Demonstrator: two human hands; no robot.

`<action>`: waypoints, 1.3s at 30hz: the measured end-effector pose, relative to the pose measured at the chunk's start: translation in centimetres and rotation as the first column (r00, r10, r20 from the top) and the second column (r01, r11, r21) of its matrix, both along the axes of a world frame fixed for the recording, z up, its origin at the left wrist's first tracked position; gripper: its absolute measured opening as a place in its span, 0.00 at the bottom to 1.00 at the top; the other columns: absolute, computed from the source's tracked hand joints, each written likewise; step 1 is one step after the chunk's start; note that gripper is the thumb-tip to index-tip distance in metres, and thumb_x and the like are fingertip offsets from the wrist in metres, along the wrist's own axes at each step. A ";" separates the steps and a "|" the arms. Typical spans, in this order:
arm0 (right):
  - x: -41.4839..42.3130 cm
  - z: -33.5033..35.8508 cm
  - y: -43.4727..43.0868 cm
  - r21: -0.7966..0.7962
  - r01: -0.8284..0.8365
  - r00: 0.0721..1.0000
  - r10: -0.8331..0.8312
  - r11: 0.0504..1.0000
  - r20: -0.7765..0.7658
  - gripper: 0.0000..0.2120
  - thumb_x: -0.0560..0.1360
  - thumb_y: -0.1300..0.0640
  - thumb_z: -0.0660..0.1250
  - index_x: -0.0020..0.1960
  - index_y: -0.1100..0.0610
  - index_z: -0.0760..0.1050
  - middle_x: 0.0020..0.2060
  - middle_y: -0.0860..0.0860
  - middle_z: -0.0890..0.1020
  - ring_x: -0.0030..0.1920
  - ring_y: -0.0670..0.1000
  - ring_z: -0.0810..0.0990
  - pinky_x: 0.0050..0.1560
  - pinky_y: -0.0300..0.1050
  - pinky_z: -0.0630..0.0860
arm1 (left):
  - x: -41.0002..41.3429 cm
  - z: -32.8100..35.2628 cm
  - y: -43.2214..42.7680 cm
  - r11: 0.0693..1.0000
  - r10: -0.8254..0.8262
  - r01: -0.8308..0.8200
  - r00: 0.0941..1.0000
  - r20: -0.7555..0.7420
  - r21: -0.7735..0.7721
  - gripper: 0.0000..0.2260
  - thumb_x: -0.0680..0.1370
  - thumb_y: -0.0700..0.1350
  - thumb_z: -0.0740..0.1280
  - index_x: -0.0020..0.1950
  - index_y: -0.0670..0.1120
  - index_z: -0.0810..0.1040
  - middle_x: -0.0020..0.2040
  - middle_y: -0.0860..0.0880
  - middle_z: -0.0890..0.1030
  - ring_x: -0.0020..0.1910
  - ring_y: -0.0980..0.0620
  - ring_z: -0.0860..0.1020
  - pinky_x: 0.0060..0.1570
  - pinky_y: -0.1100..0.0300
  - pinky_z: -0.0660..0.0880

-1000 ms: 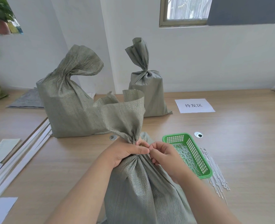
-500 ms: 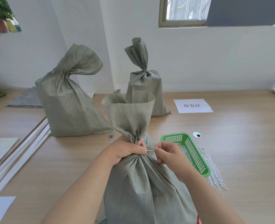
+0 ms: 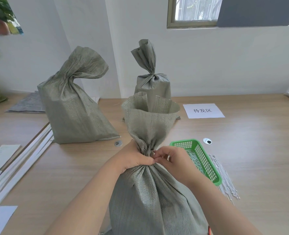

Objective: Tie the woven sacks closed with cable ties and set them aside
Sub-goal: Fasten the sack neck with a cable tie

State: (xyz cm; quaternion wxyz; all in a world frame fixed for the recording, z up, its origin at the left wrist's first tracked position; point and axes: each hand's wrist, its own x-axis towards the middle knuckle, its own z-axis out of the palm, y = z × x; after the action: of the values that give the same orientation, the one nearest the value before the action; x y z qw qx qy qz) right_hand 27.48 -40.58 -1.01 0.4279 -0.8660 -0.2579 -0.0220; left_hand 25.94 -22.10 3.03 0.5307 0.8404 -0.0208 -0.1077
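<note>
White sign beside far sack: 待发区.

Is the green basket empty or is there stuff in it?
Not empty. Thin pale strips lie piled inside the green basket and show through its mesh wall.

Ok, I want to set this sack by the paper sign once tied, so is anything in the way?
Nothing squarely does. Bare table lies between the sack and the paper sign; the green basket lies close on the sack's right, beside that path, and the tied sack stands left of it.
</note>
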 end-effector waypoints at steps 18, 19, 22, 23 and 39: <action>0.9 0.7 0.4 -0.463 -0.086 0.943 0.222 0.882 0.247 0.15 0.79 0.49 0.58 0.55 0.52 0.80 0.46 0.48 0.84 0.47 0.52 0.81 0.48 0.51 0.77 | -0.2 -1.1 1.4 0.986 0.053 -0.054 0.999 0.011 0.158 0.09 0.71 0.43 0.77 0.50 0.49 0.84 0.47 0.54 0.85 0.40 0.71 0.79 0.38 0.76 0.74; 0.9 0.9 0.9 -0.496 -0.105 0.935 0.256 0.862 0.247 0.16 0.79 0.48 0.55 0.54 0.52 0.79 0.45 0.49 0.84 0.46 0.54 0.81 0.46 0.52 0.78 | -0.2 -1.1 1.5 0.988 0.054 -0.058 0.998 0.028 0.146 0.10 0.70 0.42 0.77 0.50 0.48 0.84 0.46 0.54 0.85 0.40 0.71 0.79 0.39 0.75 0.74; 1.0 0.8 1.4 -0.516 -0.101 0.910 0.288 0.851 0.297 0.11 0.78 0.49 0.53 0.43 0.52 0.71 0.33 0.49 0.78 0.34 0.56 0.77 0.35 0.51 0.75 | -0.2 -1.4 1.9 0.992 0.100 -0.101 0.995 0.017 0.074 0.11 0.69 0.41 0.79 0.50 0.49 0.85 0.46 0.55 0.86 0.43 0.67 0.81 0.48 0.67 0.78; 0.9 0.9 1.4 -0.501 -0.098 0.905 0.286 0.860 0.314 0.10 0.76 0.49 0.53 0.39 0.51 0.67 0.29 0.48 0.74 0.31 0.56 0.73 0.32 0.50 0.74 | -0.3 -1.5 2.0 0.994 0.089 -0.090 0.996 0.007 0.066 0.10 0.69 0.42 0.78 0.49 0.50 0.85 0.45 0.57 0.86 0.44 0.67 0.81 0.48 0.68 0.78; 0.7 -1.5 1.2 -0.223 0.003 0.951 0.066 0.975 0.303 0.15 0.72 0.50 0.57 0.29 0.50 0.57 0.20 0.47 0.62 0.22 0.50 0.62 0.24 0.48 0.63 | -0.2 -2.9 2.3 0.982 -0.021 0.052 0.986 -0.164 0.183 0.18 0.68 0.67 0.70 0.55 0.63 0.81 0.54 0.65 0.81 0.55 0.68 0.76 0.65 0.60 0.72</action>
State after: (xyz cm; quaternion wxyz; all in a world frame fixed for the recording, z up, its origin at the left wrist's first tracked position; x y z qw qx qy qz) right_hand 28.15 -39.35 -2.51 0.2841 -0.8897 -0.3362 -0.1213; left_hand 25.73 -19.81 0.10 0.4474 0.8745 0.0171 -0.1867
